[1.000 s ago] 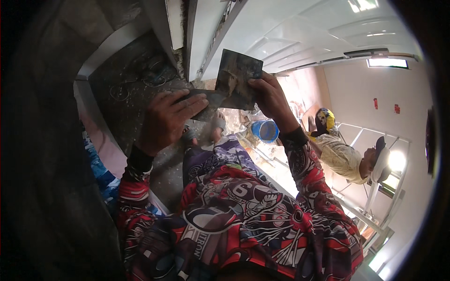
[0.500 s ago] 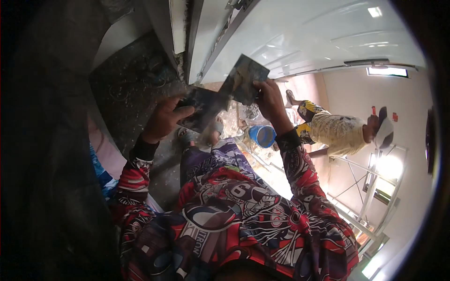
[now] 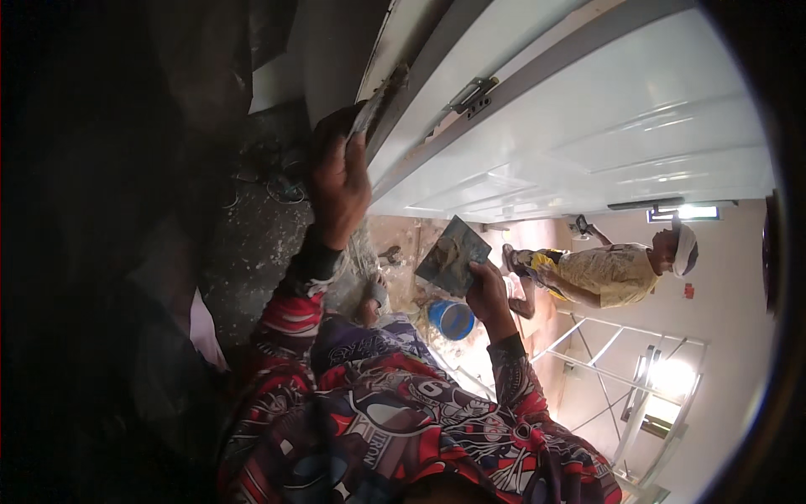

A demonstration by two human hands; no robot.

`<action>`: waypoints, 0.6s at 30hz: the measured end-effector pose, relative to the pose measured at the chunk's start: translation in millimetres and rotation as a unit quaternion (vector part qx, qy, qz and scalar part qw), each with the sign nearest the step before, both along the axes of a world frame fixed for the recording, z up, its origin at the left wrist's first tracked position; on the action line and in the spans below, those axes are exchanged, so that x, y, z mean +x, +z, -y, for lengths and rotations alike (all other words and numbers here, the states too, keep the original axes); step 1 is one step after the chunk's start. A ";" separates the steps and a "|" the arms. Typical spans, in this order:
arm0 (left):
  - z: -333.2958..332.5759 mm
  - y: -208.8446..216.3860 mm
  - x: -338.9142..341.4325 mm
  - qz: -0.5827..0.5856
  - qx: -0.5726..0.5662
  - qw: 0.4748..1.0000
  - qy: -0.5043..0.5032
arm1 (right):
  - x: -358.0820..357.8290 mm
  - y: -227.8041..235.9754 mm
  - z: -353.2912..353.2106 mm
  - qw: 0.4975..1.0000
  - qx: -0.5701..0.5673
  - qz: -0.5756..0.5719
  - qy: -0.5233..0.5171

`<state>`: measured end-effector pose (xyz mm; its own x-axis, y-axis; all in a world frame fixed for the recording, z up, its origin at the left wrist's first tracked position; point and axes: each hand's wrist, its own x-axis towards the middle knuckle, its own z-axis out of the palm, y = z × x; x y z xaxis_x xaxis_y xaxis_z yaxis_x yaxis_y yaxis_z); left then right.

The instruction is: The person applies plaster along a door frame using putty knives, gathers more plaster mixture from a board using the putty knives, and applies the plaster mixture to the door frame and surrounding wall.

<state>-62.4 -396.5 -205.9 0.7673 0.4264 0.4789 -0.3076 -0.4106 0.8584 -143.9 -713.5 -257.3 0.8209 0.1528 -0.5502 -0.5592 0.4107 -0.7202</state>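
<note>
My left hand (image 3: 340, 181) is raised to the edge of the door frame (image 3: 437, 63), closed on a flat putty blade (image 3: 369, 105). The blade is seen nearly edge-on, against the strip beside the frame; whether its edge touches is hard to tell. My right hand (image 3: 489, 294) grips the lower right corner of a dark square putty plate (image 3: 453, 256), held lower and away from the frame. Light brown putty (image 3: 456, 250) is smeared over that plate's face.
A glossy white door (image 3: 604, 134) with a metal hinge (image 3: 474, 97) spans the upper right. Below the plate stands a blue bucket (image 3: 452, 320). Farther right are another person (image 3: 604, 273) in a white cap and a metal scaffold (image 3: 604, 353). The dark floor (image 3: 260, 227) is spattered.
My left hand has gone from beside the plate up to the door frame with the blade. My right hand has lowered the plate. The other person has shifted and raised an arm.
</note>
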 end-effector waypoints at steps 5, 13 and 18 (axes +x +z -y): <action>35.5 -14.8 24.5 0.103 0.030 0.988 0.112 | -5.0 3.2 16.2 0.994 -0.080 0.062 0.033; 84.4 -19.2 41.8 0.131 0.039 0.960 0.244 | 5.8 15.1 38.6 0.998 -0.037 -0.012 0.041; 100.8 -26.7 51.0 0.108 0.056 0.947 0.297 | 14.1 1.0 56.0 0.997 -0.019 -0.018 0.070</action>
